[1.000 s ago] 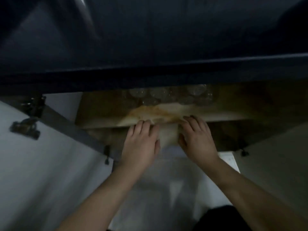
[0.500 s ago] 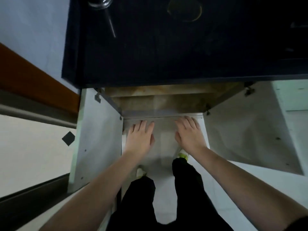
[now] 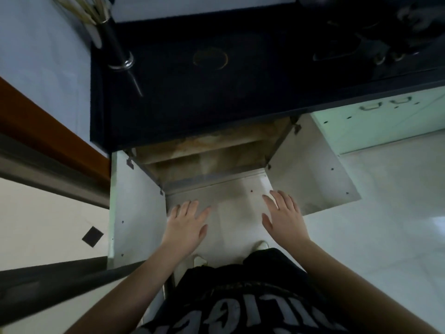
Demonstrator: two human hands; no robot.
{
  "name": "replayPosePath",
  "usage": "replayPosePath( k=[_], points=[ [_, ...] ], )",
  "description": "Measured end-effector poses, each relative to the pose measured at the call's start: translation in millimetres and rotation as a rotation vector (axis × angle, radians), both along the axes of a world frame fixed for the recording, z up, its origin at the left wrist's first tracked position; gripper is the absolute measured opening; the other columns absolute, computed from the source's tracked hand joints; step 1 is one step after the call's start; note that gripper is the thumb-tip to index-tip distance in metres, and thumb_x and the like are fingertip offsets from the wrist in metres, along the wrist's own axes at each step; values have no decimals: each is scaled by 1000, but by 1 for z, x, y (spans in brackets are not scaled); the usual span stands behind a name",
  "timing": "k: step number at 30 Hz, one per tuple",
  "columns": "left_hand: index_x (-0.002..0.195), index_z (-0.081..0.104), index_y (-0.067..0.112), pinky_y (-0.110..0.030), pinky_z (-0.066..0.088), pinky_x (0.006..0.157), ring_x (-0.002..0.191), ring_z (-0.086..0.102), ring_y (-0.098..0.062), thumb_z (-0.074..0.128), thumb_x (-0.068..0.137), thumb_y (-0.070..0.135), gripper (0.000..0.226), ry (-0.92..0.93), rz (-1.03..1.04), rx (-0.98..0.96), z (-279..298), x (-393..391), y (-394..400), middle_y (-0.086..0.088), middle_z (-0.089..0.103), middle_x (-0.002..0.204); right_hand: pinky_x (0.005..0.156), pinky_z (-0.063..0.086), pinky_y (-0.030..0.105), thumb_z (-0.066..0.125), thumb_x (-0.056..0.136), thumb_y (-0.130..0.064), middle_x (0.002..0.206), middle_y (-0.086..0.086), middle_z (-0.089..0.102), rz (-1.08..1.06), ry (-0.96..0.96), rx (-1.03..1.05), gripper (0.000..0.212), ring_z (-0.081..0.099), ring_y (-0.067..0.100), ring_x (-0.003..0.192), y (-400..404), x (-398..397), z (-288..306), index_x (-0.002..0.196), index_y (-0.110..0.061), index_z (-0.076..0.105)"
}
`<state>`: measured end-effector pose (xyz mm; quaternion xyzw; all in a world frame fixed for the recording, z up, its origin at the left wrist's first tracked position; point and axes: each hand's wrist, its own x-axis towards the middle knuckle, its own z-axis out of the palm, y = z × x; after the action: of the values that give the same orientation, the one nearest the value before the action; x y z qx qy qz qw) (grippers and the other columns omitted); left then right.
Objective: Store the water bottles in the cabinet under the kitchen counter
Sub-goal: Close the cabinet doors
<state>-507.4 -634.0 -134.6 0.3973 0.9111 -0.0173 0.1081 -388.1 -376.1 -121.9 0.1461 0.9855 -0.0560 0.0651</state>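
I look straight down at the cabinet [image 3: 212, 160] under the dark kitchen counter [image 3: 216, 92]. Both its white doors stand wide open, the left door [image 3: 134, 208] and the right door [image 3: 310, 172]. Brown stained shelves show inside; no water bottles are visible from here. My left hand [image 3: 186, 225] and my right hand [image 3: 283, 215] hover over the pale floor in front of the opening, fingers straight and spread, holding nothing.
A holder with utensils [image 3: 96, 22] stands on the counter at the back left. A stove burner [image 3: 375, 44] sits at the far right. Pale green cabinet fronts with handles [image 3: 385, 104] run to the right. My legs and shoes [image 3: 199, 260] are below.
I have risen from close to the shelf where bottles showed to a standing view. Both hands pulled back out of the cabinet and spread apart.
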Motion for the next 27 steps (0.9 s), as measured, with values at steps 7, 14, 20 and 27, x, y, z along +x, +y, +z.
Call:
replayPosePath(
  k=[7,14,20,27],
  points=[
    [127,59,15,-47,49,87,105,59,-36,60,84,32,46,26,96,25,11,21,61,-14,61,115,114,29,44,50,93,-36,148,10,41,-59,-37,-4,53,34,30,139,73,38,-5,141,-16,41],
    [132,57,15,-49,49,89,110,60,-34,66,85,31,51,30,56,-5,5,48,130,-15,62,121,117,21,43,48,95,-36,155,8,31,-150,-82,-9,58,23,28,144,172,76,-19,147,-16,31],
    [132,58,14,-51,49,87,107,58,-36,42,82,34,55,25,71,-57,-16,71,133,-17,61,117,120,13,44,45,94,-36,160,17,12,-259,-158,-4,71,11,32,147,243,100,-43,153,-14,12],
    [128,58,9,-54,44,87,107,57,-41,38,79,33,58,52,205,-74,-28,78,86,-20,59,114,119,18,42,49,92,-43,160,18,8,-352,-144,-156,90,13,32,147,237,96,-67,151,0,-3]
  ],
)
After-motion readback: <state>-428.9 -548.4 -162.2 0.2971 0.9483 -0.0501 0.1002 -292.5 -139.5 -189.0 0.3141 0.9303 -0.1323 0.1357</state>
